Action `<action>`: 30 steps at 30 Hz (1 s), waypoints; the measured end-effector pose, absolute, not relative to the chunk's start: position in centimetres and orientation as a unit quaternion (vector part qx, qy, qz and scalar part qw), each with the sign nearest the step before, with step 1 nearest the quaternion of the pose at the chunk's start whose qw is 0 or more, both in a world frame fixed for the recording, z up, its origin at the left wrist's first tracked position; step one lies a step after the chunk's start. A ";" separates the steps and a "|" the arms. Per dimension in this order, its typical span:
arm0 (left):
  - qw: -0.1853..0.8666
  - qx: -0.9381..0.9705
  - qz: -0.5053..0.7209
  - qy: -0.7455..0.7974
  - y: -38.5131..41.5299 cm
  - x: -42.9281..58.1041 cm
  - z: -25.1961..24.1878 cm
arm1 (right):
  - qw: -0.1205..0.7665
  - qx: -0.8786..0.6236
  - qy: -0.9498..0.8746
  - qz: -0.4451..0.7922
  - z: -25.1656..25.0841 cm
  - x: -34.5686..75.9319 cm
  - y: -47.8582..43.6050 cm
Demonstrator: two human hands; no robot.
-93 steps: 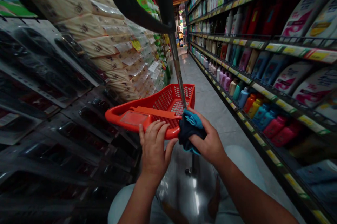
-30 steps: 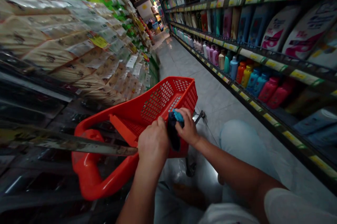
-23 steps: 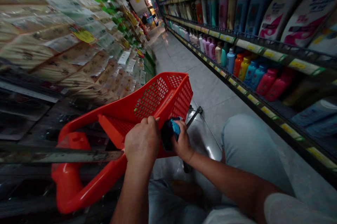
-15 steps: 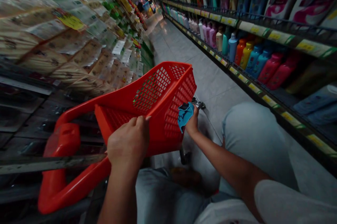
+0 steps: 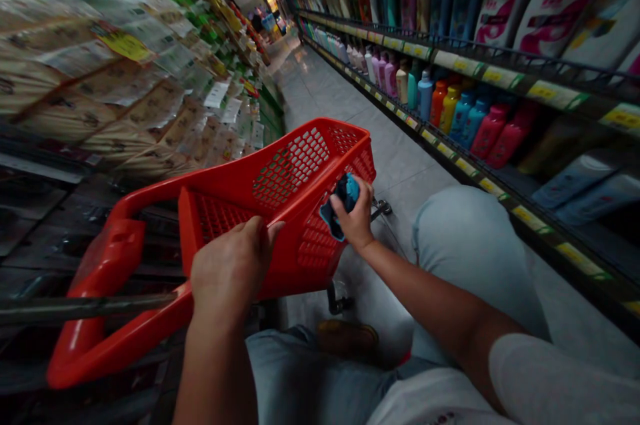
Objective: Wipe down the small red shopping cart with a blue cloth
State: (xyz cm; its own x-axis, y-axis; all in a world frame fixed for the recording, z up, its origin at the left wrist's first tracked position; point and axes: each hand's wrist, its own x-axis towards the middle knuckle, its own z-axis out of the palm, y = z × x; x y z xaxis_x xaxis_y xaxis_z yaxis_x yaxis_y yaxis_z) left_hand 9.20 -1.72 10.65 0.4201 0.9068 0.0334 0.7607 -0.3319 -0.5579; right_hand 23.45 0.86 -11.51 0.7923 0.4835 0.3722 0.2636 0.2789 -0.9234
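Observation:
A red plastic shopping cart (image 5: 295, 212) with perforated sides stands before me, its handle (image 5: 95, 278) toward the left. My left hand (image 5: 227, 265) is closed over the cart's near top rim. In my right hand (image 5: 357, 215) is a bunched blue and dark cloth (image 5: 340, 205), pressed to the outside of the cart's near perforated side. Folds of the cloth stick out past the thumb. A caster wheel (image 5: 384, 206) shows beyond the right hand, and another (image 5: 343, 305) below the basket.
Shelves (image 5: 450, 58) of colourful bottles (image 5: 463, 112) run along the right. Packaged goods (image 5: 125, 105) hang on the left. My bent knee (image 5: 470, 245) is close to the right shelf. A grey tiled floor (image 5: 330, 92) stretches down the aisle. A thin bar (image 5: 85, 305) crosses by the handle.
My right hand has moved slightly up and left along the cart's side, and the cloth is now more crumpled in its fingers. My left hand stays on the rim. The view has shifted slightly.

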 end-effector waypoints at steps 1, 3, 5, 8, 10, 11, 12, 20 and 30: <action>0.242 -0.809 0.156 -0.513 -1.3 9.8 10.5 | 0.733 -0.578 -0.350 0.072 -11.5 22.7 0.5; 0.224 -0.821 0.175 -0.496 -0.4 10.9 10.3 | 0.735 -0.557 -0.379 0.080 -12.0 22.3 0.7; 0.214 -0.828 0.187 -0.483 0.6 11.6 10.1 | 0.751 -0.572 -0.314 0.101 -12.6 23.8 2.0; 0.210 -0.831 0.204 -0.473 1.7 11.9 10.0 | 0.778 -0.597 -0.148 0.129 -12.4 27.0 4.7; 0.217 -0.833 0.213 -0.462 2.0 11.9 10.0 | 0.795 -0.581 -0.138 0.107 -10.8 27.4 5.5; 0.222 -0.834 0.215 -0.458 2.1 11.9 9.9 | 0.801 -0.566 -0.175 0.085 -9.7 26.9 5.5; 0.227 -0.834 0.216 -0.455 2.0 11.9 9.9 | 0.803 -0.547 -0.229 0.058 -8.6 26.1 5.3; 0.269 -0.828 0.212 -0.444 1.8 12.1 9.3 | 0.802 -0.541 -0.255 0.005 -10.3 29.1 7.1; 0.287 -0.821 0.208 -0.448 2.3 11.6 9.0 | 0.783 -0.550 -0.215 0.197 -15.1 20.2 3.3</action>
